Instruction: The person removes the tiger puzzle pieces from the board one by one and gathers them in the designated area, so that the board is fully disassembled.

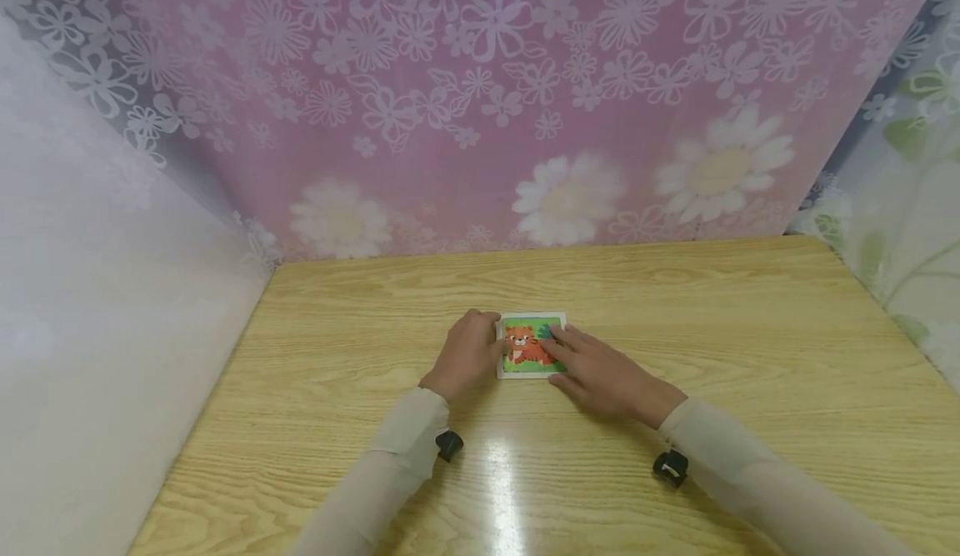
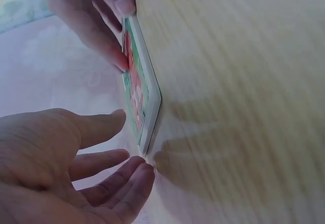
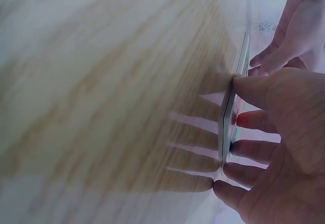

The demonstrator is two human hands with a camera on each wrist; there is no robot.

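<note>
A thin square picture board (image 1: 530, 370) with a white border lies flat on the wooden table, showing an orange tiger on green. My left hand (image 1: 467, 354) is at its left edge, the thumb over the picture and the fingers beside the border. In the left wrist view, a gap shows between that thumb and the board (image 2: 148, 115). From the right, my right hand (image 1: 603, 373) rests on the board with spread, fairly straight fingers. Its thumb touches the near edge in the right wrist view, where most of the picture is hidden by the edge-on angle.
The wood-grain table (image 1: 360, 314) spreads around the board. Behind it hangs a pink flowered curtain (image 1: 450, 139), with pale cloth (image 1: 97, 289) at the left and leaf-patterned cloth (image 1: 907, 231) at the right. Black straps (image 1: 448, 445) sit at both wrists.
</note>
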